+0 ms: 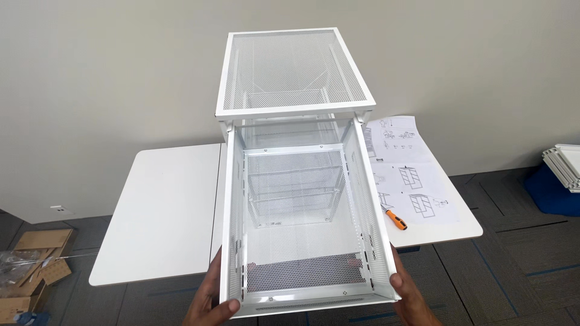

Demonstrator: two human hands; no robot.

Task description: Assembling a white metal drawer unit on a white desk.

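Unit: white mesh cabinet standing upright on a white table, against a plain wall.
Drawer: white mesh drawer pulled far out of the cabinet towards the camera, front end lowest in the view. It is empty, and a second mesh basket shows behind it inside the frame.
Left hand: left hand grips the drawer's front left corner. The thumb lies over the front rim; the other fingers wrap under and are hidden, so I cannot tell their spread.
Right hand: right hand clasps the front right corner from outside. The thumb is pressed flat along the side wall and the remaining fingers are out of sight below.
Step in hand: judged from the grip, the drawer is being held at both front corners while extended on its runners. Whether it is fully seated in them cannot be told.
Next move calls for: equal force from both hands, with the drawer kept level and square to the frame so neither side binds.
Risk: the overhanging drawer may tip the light cabinet forward.
Nearby: instruction sheet and orange tool on the table, right of the cabinet. Cardboard lies on the floor at left and a blue bin at right.
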